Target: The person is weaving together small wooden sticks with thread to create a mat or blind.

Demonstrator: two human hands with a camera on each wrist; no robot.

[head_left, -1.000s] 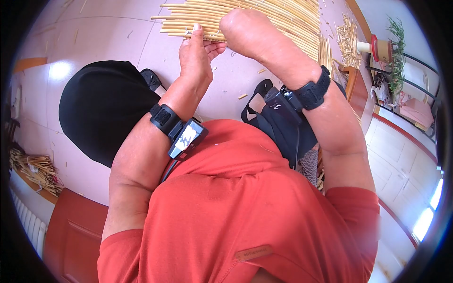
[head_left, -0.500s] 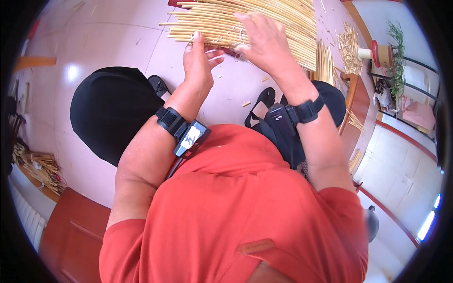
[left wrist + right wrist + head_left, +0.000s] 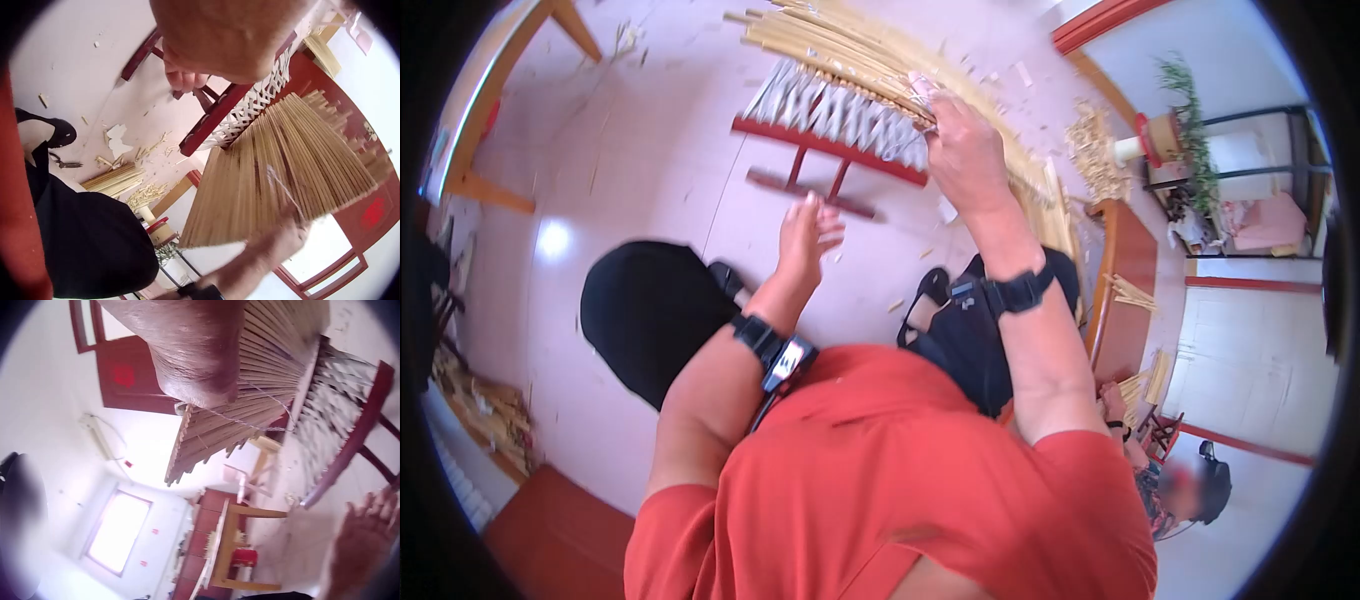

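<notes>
A mat of yellowish reed sticks (image 3: 840, 48), tied in a row, is tilted up at the far side of a low stool (image 3: 830, 150) with a dark red frame and a woven whitish strap seat. My right hand (image 3: 968, 150) is at the mat's right end, fingers curled on a thin white cord (image 3: 287, 190). In the right wrist view the cord (image 3: 250, 422) runs from behind that hand to the mat's edge beside the seat; its fingertips are hidden there. My left hand (image 3: 805, 238) hovers nearer me, in front of the stool's foot bar, fingers loosely extended and holding nothing.
Piles of loose reed sticks (image 3: 1092, 150) and a spool (image 3: 1155, 142) lie to the right, beside a wooden bench (image 3: 1125, 260). Another person (image 3: 1190, 485) sits at the lower right. A table leg (image 3: 495, 192) stands at upper left. Stick scraps litter the floor.
The mat, earlier spread flat over the stool, is now tilted away, exposing the seat. My left hand has left the mat's edge; the right hand went from raised fingers near a cord loop to curled fingers.
</notes>
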